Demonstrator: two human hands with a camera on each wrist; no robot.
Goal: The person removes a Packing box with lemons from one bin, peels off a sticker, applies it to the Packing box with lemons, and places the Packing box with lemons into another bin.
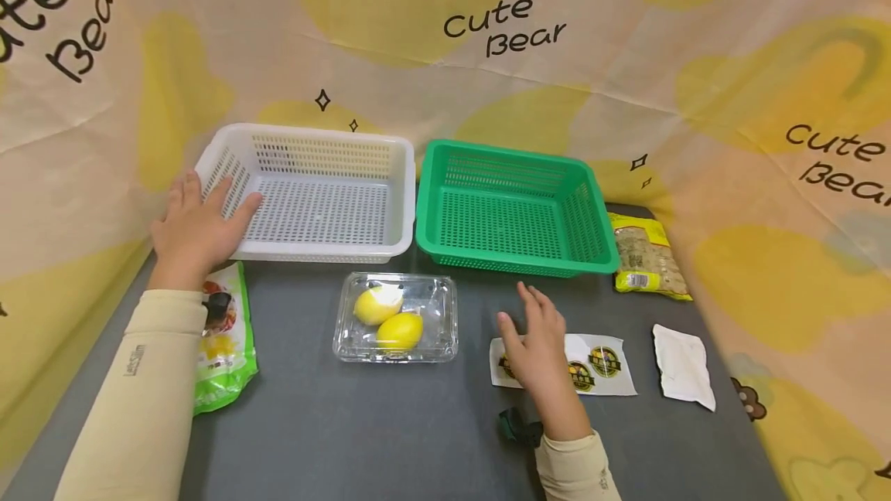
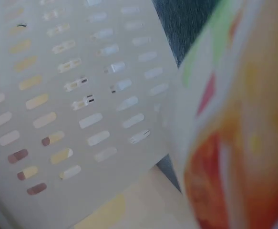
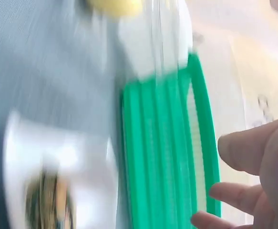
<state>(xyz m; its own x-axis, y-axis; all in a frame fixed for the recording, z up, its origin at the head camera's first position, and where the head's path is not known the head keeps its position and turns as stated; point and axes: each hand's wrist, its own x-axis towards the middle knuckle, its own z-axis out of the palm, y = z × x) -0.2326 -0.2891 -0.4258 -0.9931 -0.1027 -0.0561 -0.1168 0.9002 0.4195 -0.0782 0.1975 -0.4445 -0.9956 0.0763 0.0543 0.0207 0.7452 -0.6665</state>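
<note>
My left hand [image 1: 195,226] rests on the left rim of a white plastic basket [image 1: 316,211], fingers spread and the thumb reaching over the inside. Below that wrist lies a green and white pouch [image 1: 226,389], partly covered by the forearm. In the left wrist view, the basket's slotted wall [image 2: 100,114] is beside the pouch [image 2: 243,143]. My right hand [image 1: 539,346] holds nothing; it overlaps a white sheet with round black logos [image 1: 604,362]. Its loosely extended fingers point toward a green basket [image 1: 497,223]. The right wrist view is blurred, with that hand [image 3: 260,167] beside the basket's green rim.
A clear plastic box [image 1: 438,323] with two lemons [image 1: 400,331] stands in front of the baskets. To the right lie a yellow bag of tan food [image 1: 650,257] and a small white packet [image 1: 684,368]. Printed cloth [image 1: 390,37] hangs close behind the grey table [image 1: 362,431].
</note>
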